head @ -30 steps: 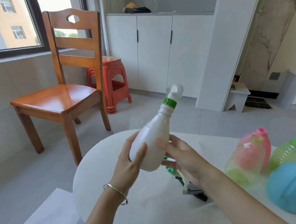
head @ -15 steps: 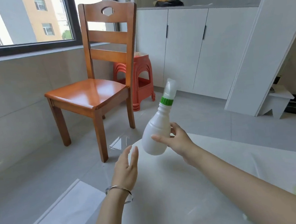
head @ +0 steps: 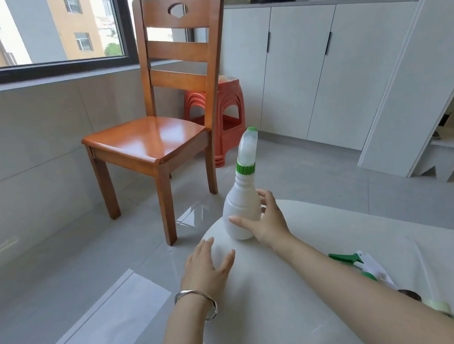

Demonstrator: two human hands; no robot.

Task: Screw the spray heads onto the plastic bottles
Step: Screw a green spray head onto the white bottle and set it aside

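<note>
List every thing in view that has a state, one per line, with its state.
white bottle: upright near the table edge, spray head on
spray head: seated on the bottle's neck, green collar
right hand: wrapped around the bottle's lower body
left hand: open, flat on the table, holding nothing
loose spray head: lying on the table, not fitted
cabinet doors: shut
chair: upright, seat bare

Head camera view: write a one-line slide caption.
Right hand sets the white spray bottle, spray head fitted, upright near the edge of the white table; left hand rests open beside it.
</note>
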